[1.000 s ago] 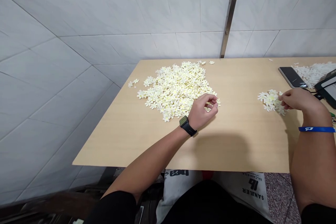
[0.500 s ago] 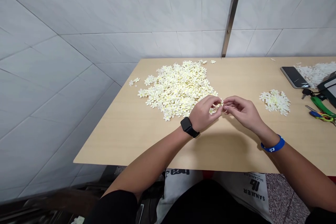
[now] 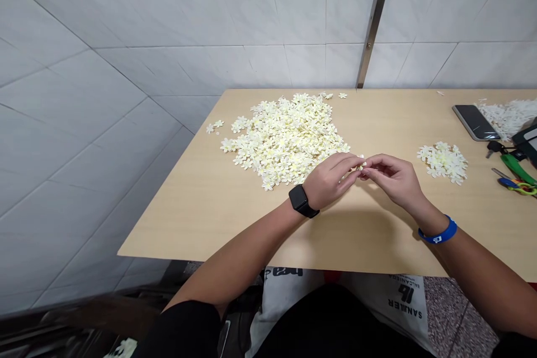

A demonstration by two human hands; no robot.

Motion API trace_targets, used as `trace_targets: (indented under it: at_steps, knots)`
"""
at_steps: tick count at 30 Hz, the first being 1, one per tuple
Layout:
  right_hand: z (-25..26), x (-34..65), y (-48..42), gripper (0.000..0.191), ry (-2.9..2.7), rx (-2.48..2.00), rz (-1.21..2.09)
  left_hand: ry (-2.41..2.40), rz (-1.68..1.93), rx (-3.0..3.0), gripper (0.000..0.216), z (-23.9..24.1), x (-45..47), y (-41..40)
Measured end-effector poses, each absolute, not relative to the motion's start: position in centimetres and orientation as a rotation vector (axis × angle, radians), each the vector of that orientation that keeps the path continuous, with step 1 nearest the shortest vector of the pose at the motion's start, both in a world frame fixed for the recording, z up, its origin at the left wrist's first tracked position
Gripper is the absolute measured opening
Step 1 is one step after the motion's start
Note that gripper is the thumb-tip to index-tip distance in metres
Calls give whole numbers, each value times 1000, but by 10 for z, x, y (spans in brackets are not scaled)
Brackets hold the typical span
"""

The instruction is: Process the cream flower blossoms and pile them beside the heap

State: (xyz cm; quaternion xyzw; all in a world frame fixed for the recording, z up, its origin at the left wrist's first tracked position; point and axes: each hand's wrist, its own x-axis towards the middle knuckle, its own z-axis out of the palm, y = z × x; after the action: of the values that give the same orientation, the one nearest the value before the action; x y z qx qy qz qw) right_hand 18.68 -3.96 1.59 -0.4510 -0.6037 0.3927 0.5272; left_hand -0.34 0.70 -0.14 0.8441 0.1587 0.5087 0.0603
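Between my fingertips is a small white-and-yellow flower (image 3: 362,165), mostly covered by the fingers. My left hand (image 3: 331,180), with a black watch on its wrist, pinches it from the left. From the right, my right hand (image 3: 392,177), wearing a blue wristband, closes thumb and fingers on the same flower. Both hands are raised over the table, their fingertips meeting. A large heap of pale flowers (image 3: 289,137) spreads just behind and left of my left hand. To the right of my right hand lies a smaller pile of similar flowers (image 3: 443,162).
At the right of the wooden table (image 3: 201,210) lie a phone (image 3: 475,122), a heap of small white pieces (image 3: 512,116), a green-handled tool (image 3: 518,168) and scissors (image 3: 520,185). A metal bar (image 3: 373,28) runs down the tiled wall to the back edge.
My left fingers have straightened and drawn together, from a rounded pinch to a flatter one. The fingertips have shifted slightly right, and the flower shows more clearly between them.
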Motion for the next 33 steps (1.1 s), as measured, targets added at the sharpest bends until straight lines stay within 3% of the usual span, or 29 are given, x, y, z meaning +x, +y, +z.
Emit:
trace_targets:
  at_steps: [20, 33]
  knots:
    - [19, 184, -39, 16, -1448, -1021, 892, 482, 1599, 2588, 23, 3, -3, 3]
    - [23, 184, -40, 27, -1439, -1065, 912, 474, 1545, 2586, 24, 2, -4, 4]
